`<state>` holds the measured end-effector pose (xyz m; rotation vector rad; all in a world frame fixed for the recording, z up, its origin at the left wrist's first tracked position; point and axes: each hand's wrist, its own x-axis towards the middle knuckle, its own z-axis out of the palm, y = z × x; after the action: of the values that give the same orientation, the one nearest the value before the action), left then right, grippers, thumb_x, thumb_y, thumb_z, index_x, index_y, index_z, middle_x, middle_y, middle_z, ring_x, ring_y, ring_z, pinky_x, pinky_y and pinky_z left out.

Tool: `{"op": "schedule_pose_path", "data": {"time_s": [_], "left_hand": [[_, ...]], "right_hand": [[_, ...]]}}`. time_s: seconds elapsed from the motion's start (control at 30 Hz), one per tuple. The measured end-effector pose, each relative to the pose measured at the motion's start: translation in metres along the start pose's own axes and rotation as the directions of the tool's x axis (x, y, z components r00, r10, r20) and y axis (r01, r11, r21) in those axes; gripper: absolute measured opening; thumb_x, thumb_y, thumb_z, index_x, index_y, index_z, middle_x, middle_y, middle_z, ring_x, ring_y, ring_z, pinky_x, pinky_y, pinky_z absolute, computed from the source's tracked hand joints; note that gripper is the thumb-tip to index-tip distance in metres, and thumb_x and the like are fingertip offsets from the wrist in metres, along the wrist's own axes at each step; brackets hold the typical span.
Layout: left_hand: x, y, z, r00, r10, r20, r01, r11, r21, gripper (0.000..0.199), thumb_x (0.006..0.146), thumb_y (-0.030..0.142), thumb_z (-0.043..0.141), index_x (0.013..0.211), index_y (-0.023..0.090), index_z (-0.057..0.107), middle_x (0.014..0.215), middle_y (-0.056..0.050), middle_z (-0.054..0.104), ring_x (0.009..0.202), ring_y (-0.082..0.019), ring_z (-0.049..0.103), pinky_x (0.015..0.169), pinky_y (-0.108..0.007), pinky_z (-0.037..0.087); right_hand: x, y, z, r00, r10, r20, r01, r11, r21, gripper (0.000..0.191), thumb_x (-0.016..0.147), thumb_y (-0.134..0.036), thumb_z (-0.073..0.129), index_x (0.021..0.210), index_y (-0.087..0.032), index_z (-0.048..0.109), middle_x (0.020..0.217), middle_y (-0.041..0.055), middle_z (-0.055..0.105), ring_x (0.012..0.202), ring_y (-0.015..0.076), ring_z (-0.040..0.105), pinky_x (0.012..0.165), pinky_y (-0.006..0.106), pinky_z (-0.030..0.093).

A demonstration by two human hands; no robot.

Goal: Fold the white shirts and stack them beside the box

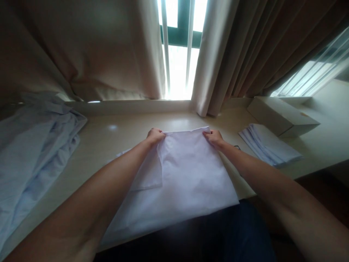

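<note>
**White cloth [191, 174] stretched between two hands**

The cloth's near edge lies at or just past the front of the surface [128, 127]; a pull bodyward could probably drag it off. Farther in, the fingers of the left hand [156, 135] and right hand [214, 138] pinch its far edge; uneven tension might skew the loose flap [151, 173]. Rightward sit folded cloths [272, 143], then a box [283, 114].

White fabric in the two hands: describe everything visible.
The smooth white fabric looks thin and soft, lightly wrinkled and partly folded, with a squared flap at left. It spreads over the pale tabletop, its near edge at about the tabletop's front. The bare left hand and bare right hand pinch its far edge, which runs fairly straight between them; whether it is lifted is unclear.
</note>
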<state>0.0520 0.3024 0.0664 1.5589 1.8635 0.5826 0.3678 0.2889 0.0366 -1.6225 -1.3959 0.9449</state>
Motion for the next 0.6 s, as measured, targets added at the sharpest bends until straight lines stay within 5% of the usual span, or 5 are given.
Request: {"op": "schedule_pose_path", "data": {"time_s": [0.2,0.33,0.47,0.6], "left_hand": [[-0.022,0.004,-0.012,0.983,0.113,-0.142,-0.109,0.993,0.038,0.055,0.071,0.040,0.066,0.118,0.013,0.060,0.110,-0.012,0.066,0.095,-0.020,0.063,0.077,-0.025,0.046],[-0.083,-0.037,-0.044,0.881,0.421,-0.216,-0.382,0.902,0.200,0.051,0.077,0.044,0.060,0.119,0.016,0.057,0.116,-0.011,0.064,0.102,-0.022,0.061,0.088,-0.031,0.047],[-0.167,-0.101,-0.084,0.724,0.689,0.021,-0.629,0.648,0.430,0.044,0.083,0.039,0.055,0.124,0.021,0.054,0.122,-0.009,0.060,0.116,-0.025,0.054,0.102,-0.039,0.040],[-0.220,-0.142,-0.101,0.596,0.736,0.321,-0.748,0.362,0.557,0.054,0.083,0.034,0.056,0.134,0.021,0.046,0.132,-0.011,0.055,0.123,-0.026,0.048,0.108,-0.043,0.032]], "right_hand": [[0.003,-0.008,0.000,0.996,-0.021,-0.091,-0.001,0.971,-0.240,0.037,0.071,-0.041,0.067,0.092,-0.011,0.066,0.089,0.0084,0.067,0.079,0.0194,0.060,0.070,0.026,0.044],[-0.032,-0.007,-0.010,0.985,-0.086,-0.149,0.031,0.940,-0.341,0.059,0.071,-0.035,0.067,0.123,-0.010,0.054,0.111,0.0152,0.062,0.093,0.0225,0.058,0.082,0.031,0.044],[-0.095,0.012,-0.024,0.928,-0.343,-0.148,0.238,0.848,-0.474,0.057,0.076,-0.038,0.060,0.125,-0.011,0.051,0.116,0.0155,0.058,0.096,0.0241,0.057,0.087,0.036,0.045],[-0.159,0.036,-0.034,0.877,-0.464,-0.126,0.328,0.769,-0.549,0.047,0.082,-0.039,0.054,0.122,-0.014,0.052,0.112,0.0134,0.058,0.097,0.0248,0.056,0.091,0.041,0.044]]}}
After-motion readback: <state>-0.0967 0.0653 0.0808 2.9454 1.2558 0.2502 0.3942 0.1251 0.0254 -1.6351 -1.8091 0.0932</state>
